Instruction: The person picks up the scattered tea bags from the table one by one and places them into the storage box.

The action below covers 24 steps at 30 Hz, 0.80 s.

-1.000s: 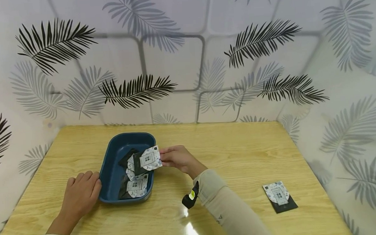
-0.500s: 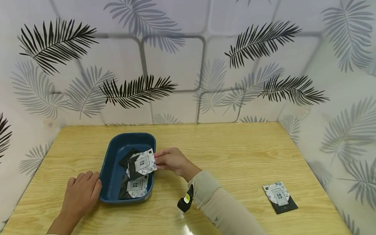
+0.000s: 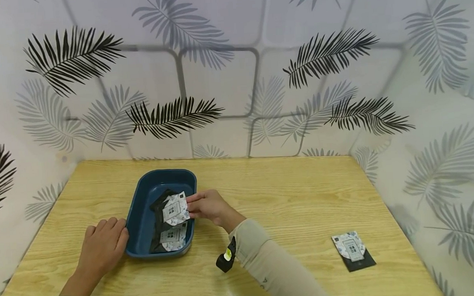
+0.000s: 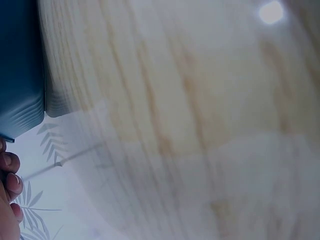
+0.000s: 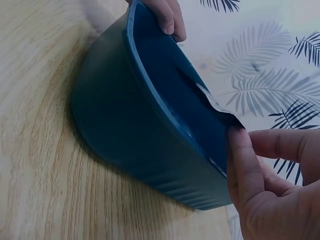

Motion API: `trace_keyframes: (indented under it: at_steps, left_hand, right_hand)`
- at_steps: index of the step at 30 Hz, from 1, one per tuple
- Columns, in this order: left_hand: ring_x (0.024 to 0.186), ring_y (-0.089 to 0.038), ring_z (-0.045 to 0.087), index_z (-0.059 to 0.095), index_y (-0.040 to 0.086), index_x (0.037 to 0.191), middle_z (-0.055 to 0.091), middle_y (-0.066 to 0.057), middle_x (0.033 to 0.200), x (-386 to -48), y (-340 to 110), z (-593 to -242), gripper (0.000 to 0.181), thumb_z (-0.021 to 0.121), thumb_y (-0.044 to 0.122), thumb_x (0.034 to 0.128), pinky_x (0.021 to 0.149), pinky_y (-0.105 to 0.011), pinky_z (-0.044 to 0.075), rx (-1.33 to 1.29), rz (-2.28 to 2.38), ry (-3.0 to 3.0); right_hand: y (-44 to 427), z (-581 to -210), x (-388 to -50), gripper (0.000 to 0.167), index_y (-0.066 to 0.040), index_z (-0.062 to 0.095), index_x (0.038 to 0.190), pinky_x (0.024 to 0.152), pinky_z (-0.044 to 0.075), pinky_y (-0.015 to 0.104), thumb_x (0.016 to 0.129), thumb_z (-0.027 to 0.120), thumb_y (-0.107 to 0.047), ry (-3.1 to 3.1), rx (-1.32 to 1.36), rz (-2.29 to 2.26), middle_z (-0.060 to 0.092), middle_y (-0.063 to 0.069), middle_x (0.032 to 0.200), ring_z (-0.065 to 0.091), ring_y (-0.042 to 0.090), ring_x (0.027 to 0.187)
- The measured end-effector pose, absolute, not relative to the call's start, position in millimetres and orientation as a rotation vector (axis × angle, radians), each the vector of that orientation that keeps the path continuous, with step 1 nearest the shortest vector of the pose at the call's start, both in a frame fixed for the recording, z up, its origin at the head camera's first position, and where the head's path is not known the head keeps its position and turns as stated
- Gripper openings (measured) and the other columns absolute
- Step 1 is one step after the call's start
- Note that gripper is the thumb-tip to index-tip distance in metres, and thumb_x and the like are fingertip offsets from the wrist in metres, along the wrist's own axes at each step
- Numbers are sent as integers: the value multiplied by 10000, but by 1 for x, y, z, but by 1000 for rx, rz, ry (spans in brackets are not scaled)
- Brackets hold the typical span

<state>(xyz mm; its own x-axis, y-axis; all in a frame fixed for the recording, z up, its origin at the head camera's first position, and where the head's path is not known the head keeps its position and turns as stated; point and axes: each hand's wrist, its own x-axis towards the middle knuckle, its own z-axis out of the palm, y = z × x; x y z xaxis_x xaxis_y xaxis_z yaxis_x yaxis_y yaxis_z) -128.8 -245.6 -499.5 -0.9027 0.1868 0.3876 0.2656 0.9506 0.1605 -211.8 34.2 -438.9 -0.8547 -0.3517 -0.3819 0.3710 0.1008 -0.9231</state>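
The dark blue bin stands at the table's left, with several black-and-white packets inside, one lower packet near its front end. My right hand pinches a packet by its right edge above the bin's right rim. In the right wrist view, thumb and fingers of the right hand hold the packet at a corner over the blue bin. My left hand rests with bent fingers on the bin's left rim; in the left wrist view only fingertips of that hand show beside the bin.
Another packet lies flat on the right part of the wooden table. A leaf-patterned covering stands behind the table and along its sides. A black band with a small device is on my right wrist.
My right hand has moved left with the pinched packet, from over the right rim to further over the bin's inside. The left hand has stayed on the left rim.
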Motion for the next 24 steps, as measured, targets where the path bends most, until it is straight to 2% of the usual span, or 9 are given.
trace_keyframes:
  at_steps: [5,11,14,20,24]
  left_hand:
    - [743,-230,450,550,119,879,494,-19,789,-129,-246,-500,136,473,165,981,671,-369,249,-330,-296,-2720]
    - [755,-237,461,555,119,881,502,-21,795,-129,-245,-500,138,473,166,982,676,-371,250,-323,-299,-2730]
    - [758,-236,463,556,120,884,503,-21,796,-129,-245,-499,137,473,166,982,677,-370,248,-320,-303,-2732]
    - [739,-227,449,543,127,864,484,-9,776,-129,-244,-500,140,476,165,980,671,-365,238,-326,-302,-2714]
    - [733,-228,448,543,128,858,482,-7,771,-128,-244,-501,131,487,162,972,669,-369,244,-331,-301,-2690]
  right_hand:
    - [32,-436,-209,281,86,650,1202,695,571,201,928,592,54,1867,41,-1797,697,129,1034,617,84,721]
    - [30,-435,-208,275,85,653,1193,685,569,190,926,594,58,1851,51,-1787,654,67,963,615,84,716]
    - [29,-435,-208,268,88,656,1187,709,580,211,927,598,56,1840,36,-1783,648,57,932,623,81,710]
    - [28,-435,-209,294,104,632,1224,783,590,244,936,594,58,1767,23,-1797,703,124,964,664,79,744]
    - [29,-436,-209,310,121,609,1243,801,590,255,940,587,61,1756,31,-1816,685,85,893,670,87,748]
